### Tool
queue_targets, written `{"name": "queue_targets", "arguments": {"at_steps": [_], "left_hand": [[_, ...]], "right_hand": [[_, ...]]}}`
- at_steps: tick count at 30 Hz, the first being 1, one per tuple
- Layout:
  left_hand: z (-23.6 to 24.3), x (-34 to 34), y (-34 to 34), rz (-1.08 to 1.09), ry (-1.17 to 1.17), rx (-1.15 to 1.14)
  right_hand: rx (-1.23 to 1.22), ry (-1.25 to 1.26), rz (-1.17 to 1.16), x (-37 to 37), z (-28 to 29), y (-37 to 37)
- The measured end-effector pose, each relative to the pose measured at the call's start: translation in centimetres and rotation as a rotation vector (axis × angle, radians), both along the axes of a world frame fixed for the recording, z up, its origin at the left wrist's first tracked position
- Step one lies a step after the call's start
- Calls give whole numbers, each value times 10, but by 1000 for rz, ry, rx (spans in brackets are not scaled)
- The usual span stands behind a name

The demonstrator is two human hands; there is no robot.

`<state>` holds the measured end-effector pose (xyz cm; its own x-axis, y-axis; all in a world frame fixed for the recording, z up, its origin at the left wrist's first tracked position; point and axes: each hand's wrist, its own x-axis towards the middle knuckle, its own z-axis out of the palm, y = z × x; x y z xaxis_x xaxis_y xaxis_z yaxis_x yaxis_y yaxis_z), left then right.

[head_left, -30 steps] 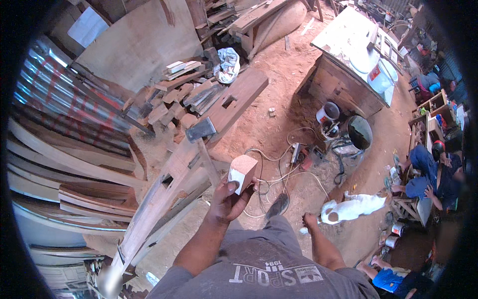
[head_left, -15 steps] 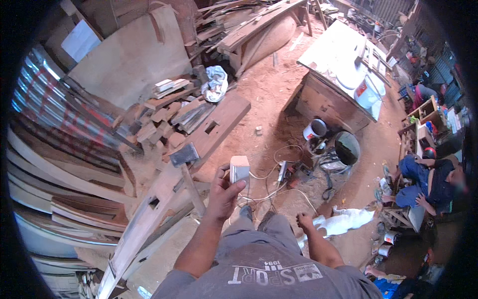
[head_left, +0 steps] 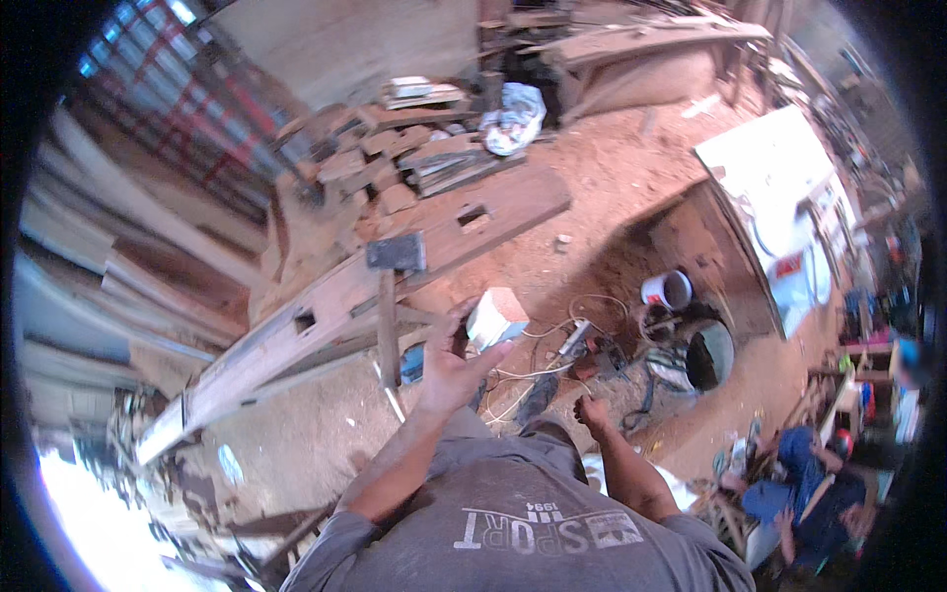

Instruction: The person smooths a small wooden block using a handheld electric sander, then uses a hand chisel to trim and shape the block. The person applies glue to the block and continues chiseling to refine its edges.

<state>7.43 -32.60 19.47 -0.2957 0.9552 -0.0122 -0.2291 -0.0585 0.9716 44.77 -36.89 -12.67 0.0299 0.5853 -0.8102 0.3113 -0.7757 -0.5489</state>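
Note:
My left hand (head_left: 456,360) is closed around a small block (head_left: 497,318) with white sides and a tan end, held up in front of my body. Thumb and fingers grip its sides. Low at my right side hangs my right hand (head_left: 592,412), its fingers curled; whatever may be inside them is hidden. Left of the block, a mallet (head_left: 397,253) with a dark head and wooden handle rests against a long wooden beam (head_left: 345,288). Rectangular slots are cut through that beam.
Offcuts (head_left: 395,173) are piled beyond the beam, beside a plastic bag (head_left: 514,120). Cables and a power strip (head_left: 575,337) lie near my feet. Buckets (head_left: 667,289) stand by a white-topped table (head_left: 774,163). A person (head_left: 809,493) sits at the right.
My view has turned, shifting the beam, pile and table rightward. The block in my left hand has tilted, showing more of its tan end. My right arm still hangs down.

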Motion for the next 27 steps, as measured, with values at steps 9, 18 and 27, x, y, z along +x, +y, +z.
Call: {"name": "queue_targets", "arguments": {"at_steps": [9, 18, 27], "left_hand": [[28, -37, -83, 319, 339, -157], [29, -130, -230, 757, 297, -239], [-54, -215, -408, 1250, 113, -325]], "right_hand": [[389, 93, 750, -157, 34, 91], [39, 644, 174, -432, 198, 63], [676, 440, 1160, -567, 224, 27]]}}
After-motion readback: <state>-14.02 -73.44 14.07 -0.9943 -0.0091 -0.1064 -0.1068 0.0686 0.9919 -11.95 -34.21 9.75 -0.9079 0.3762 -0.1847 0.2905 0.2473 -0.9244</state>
